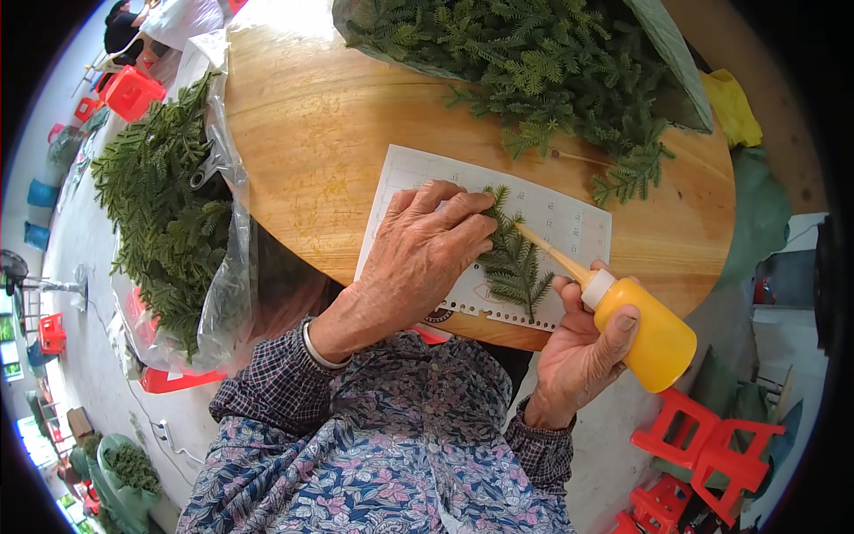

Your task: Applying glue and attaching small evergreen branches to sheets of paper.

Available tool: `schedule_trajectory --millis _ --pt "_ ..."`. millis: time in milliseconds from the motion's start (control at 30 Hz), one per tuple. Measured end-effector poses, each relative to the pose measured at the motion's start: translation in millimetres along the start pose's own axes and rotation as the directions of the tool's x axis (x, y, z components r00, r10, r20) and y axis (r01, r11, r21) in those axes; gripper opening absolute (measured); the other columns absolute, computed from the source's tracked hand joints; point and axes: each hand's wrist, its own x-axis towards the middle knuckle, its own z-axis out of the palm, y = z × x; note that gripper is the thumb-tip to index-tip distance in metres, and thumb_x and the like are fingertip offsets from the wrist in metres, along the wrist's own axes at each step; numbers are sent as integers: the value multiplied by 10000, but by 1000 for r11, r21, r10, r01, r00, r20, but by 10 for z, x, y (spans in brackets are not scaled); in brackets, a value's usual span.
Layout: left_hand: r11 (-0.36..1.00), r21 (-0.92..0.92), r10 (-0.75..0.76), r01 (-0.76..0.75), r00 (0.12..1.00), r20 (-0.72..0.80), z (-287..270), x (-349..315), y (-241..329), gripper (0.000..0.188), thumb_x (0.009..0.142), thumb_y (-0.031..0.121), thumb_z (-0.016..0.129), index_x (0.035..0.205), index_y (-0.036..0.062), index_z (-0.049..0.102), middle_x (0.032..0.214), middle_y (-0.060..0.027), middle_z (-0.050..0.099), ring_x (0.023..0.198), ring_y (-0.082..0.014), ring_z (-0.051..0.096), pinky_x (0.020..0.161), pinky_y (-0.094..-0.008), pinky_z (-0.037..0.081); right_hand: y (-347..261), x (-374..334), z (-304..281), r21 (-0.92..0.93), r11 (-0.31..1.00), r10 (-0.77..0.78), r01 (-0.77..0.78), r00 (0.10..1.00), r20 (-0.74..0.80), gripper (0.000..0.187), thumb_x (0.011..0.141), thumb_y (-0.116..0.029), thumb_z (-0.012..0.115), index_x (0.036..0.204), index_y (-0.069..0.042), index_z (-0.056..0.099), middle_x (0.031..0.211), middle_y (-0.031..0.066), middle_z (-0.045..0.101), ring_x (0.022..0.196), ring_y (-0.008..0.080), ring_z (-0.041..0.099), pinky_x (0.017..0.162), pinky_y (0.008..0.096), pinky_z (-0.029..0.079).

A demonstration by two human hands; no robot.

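Note:
A green artificial fir sprig point(511, 267) lies on a white printed sheet point(382, 214) near the front edge of the round wooden table. My left hand point(427, 240) rests over the sheet, its fingertips closed at the sprig's upper left side; what they pinch is mostly hidden. In my right hand point(583, 343) is a yellow squeeze bottle point(648, 334) with a white collar and a long tapered nozzle. The nozzle tip points up and left and reaches the sprig's upper part, close to my left fingers.
A pile of fir sprigs point(534, 62) spills from a green bag across the table's far side. Left of the table, a clear plastic bag point(227, 294) holds more sprigs point(165, 214). Red stools point(712, 445) stand at the lower right. A person point(129, 36) sits at far upper left.

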Motion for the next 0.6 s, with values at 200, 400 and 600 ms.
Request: schedule_trajectory --millis 200,400,600 --pt "1000 -13 -9 9 1000 -9 10 -10 -11 148 813 188 599 943 117 601 1171 -16 576 1045 -202 500 881 -335 364 31 23 24 -24 1000 0 0 1000 -8 428 897 -311 641 1211 -49 514 1094 205 605 713 225 650 794 376 561" --pt "1000 -23 -12 12 1000 -17 33 -15 -19 150 811 190 600 943 118 601 1167 -15 577 1042 -202 501 875 -335 364 45 22 3 -15 1000 0 0 1000 -15 428 897 -309 642 1210 -47 511 1089 207 607 716 223 650 791 373 561" --pt "1000 -9 0 0 1000 -30 30 -1 -16 143 811 189 604 936 120 603 1164 -11 578 1040 -201 501 874 -335 364 12 41 37 -41 999 5 -6 999 -34 432 896 -304 645 1212 -44 505 1073 214 615 697 223 651 770 368 568"
